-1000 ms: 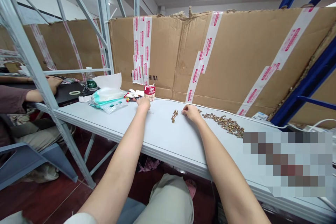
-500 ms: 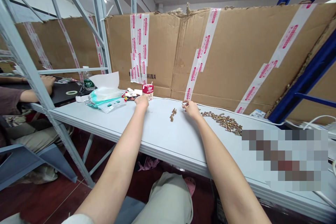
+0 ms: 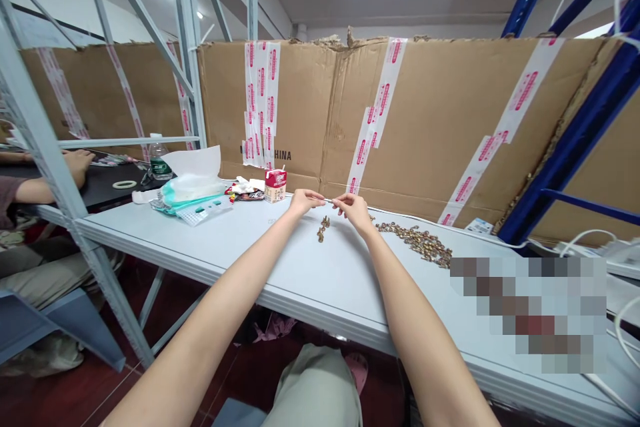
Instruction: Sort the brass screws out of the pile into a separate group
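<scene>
My left hand [image 3: 306,201] and my right hand [image 3: 353,208] are close together above the white table, fingertips nearly meeting. The fingers of each are pinched, and whatever small thing lies between them is too tiny to make out. Just below, on the table, lies a small cluster of brass-coloured metal pieces [image 3: 323,229]. To the right of my right hand spreads a larger pile of similar brass-coloured pieces [image 3: 423,243], partly hidden behind that hand at its left end.
A red and cream drink carton [image 3: 275,187] with a straw stands left of my hands. Beside it are snack wrappers [image 3: 248,190] and a teal and white plastic pack [image 3: 193,195]. Cardboard [image 3: 295,107] walls the back. Another person's hand [image 3: 77,163] rests on a black table at left.
My left hand has moved right, away from the drink carton, to meet my right hand. My right hand has shifted slightly left. The camera view has tilted up a little.
</scene>
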### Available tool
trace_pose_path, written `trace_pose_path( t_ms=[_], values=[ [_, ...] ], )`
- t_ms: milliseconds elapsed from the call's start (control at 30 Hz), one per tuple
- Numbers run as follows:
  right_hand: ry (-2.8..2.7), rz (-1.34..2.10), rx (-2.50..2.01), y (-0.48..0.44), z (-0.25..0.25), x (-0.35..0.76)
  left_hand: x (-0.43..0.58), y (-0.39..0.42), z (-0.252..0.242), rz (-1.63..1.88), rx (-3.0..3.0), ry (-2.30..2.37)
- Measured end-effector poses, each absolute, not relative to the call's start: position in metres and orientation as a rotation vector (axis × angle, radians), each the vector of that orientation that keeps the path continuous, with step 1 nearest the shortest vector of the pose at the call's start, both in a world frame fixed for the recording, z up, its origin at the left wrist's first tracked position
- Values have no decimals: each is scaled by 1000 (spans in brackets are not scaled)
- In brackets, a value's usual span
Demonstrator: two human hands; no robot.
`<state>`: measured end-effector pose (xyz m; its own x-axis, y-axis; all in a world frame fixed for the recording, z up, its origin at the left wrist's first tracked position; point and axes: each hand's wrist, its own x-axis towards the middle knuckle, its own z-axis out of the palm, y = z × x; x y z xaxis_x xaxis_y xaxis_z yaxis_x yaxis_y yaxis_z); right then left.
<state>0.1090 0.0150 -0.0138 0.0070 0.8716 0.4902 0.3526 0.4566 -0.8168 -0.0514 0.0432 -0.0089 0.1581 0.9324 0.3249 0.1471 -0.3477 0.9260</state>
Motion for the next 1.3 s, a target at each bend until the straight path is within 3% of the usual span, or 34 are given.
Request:
trace_pose_path(
  t_ms=[667,1300],
  values=[
    [-1606,566,-1123,9,-14,102,-47,35,-16,1328,1424,862],
    [-1333,809,-967,12,-12,86,-39,23,-8,1500,1412,713]
  ],
)
